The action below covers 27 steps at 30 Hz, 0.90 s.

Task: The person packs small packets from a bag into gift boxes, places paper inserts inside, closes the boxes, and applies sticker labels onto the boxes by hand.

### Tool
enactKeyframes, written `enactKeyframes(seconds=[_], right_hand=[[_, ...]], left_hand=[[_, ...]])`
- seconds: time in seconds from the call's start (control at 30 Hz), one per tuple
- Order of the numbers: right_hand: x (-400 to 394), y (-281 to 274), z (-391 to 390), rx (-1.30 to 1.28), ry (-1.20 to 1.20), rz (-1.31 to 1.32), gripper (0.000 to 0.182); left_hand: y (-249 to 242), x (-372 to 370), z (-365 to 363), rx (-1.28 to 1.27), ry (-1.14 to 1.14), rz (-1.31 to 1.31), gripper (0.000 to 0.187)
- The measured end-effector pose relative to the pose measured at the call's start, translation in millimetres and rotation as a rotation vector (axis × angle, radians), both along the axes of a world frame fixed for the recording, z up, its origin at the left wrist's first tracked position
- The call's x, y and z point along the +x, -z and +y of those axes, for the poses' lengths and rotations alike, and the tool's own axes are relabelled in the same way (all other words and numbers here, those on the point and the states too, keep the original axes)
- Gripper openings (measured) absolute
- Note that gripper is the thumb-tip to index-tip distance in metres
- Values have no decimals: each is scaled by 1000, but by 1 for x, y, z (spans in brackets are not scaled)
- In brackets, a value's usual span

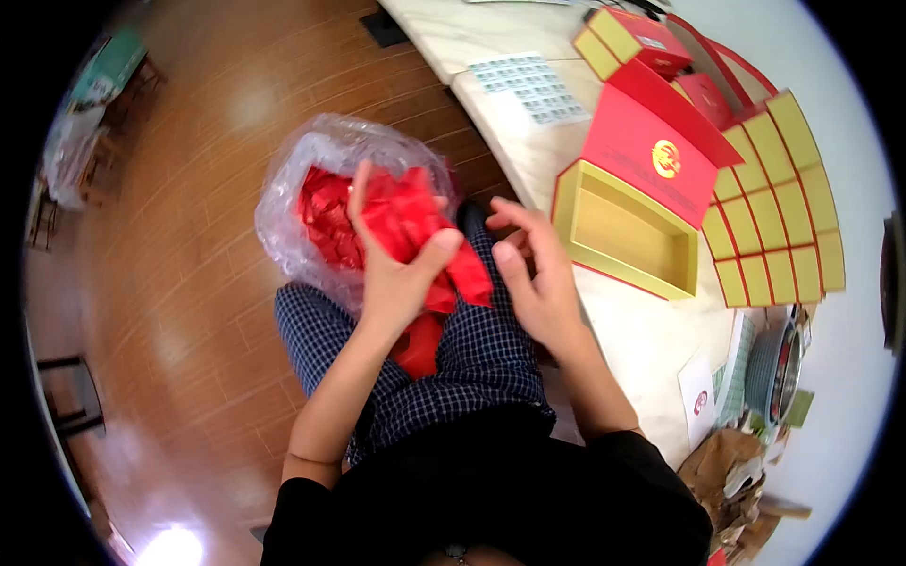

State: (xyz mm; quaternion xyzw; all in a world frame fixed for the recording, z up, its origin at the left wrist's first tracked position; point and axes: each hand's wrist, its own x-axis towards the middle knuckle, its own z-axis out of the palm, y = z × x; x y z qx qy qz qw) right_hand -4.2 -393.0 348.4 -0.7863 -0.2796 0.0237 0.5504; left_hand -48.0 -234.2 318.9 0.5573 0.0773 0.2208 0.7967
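Currently, in the head view, my left hand (389, 272) is gripping some thin red packets (406, 219), the thumb pressing along their near side and the fingers spreading behind them. The packets are hanging over the mouth of a clear plastic bag (279, 226), with their loose ends trailing toward my right hand (536, 275). That hand is hovering just beside them, its fingers parting and curling slightly, well open. Inside the bag a crumpled red heap (324, 206) is showing, and the bag is sitting by my knees, partly against my checked trousers (486, 335). Below the packets, another red piece (418, 351) is lying between my thighs, though I am not making out what it is.

To my right, an open box (625, 226) is standing on the pale table (618, 330), its red lid (651, 141) leaning back and showing a gold emblem. Behind it a stack of yellow boxes (779, 212) with red edges is rising near the wall, and a printed sheet (528, 87) is lying near the table's edge
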Motion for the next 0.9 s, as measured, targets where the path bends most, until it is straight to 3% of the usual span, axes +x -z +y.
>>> enactKeyframes(seconds=[0.17,0.3,0.37,0.5,0.6,0.9], right_hand=[[33,-33,-61,54,128,31,46],[64,-39,-104,112,289,5,50],[76,-35,-118,149,347,-8,51],[85,-23,-128,215,330,308,51],[94,-8,-124,237,323,230,47],[106,-19,-121,266,330,82,46]], left_hand=[[-38,73,-68,157,450,-198,96],[-37,121,-120,243,577,-215,91],[-35,131,-133,332,587,-156,84],[-24,143,-138,589,452,-116,72],[-20,144,-136,683,377,-136,59],[-39,153,-135,683,305,-281,52]])
